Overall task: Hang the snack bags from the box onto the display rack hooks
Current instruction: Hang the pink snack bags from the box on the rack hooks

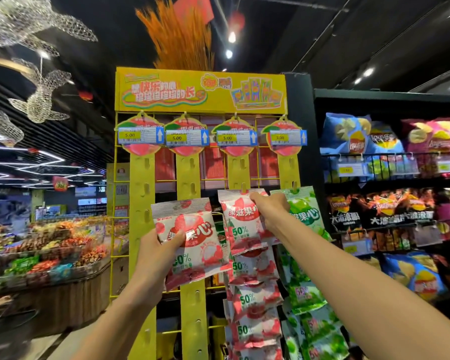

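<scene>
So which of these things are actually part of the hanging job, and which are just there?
Part of the job:
- left hand holding a red snack bag
- right hand gripping the red bag at the hook
- yellow hanging strips
- green bags already hung

Just there:
- price tags
- chip shelves
- loose-sweets counter
- ceiling decorations

Two left yellow strips (142,203) bare down their length; open reach to their hook slots. Third strip (238,172) free only above the top red bag (240,224), which the right hand (270,209) grips at its upper edge. Below, red bags stack solid. Fourth strip blocked by green bags (307,211). Left hand (156,252) with its held bag (192,237) covers the second strip's middle.
</scene>
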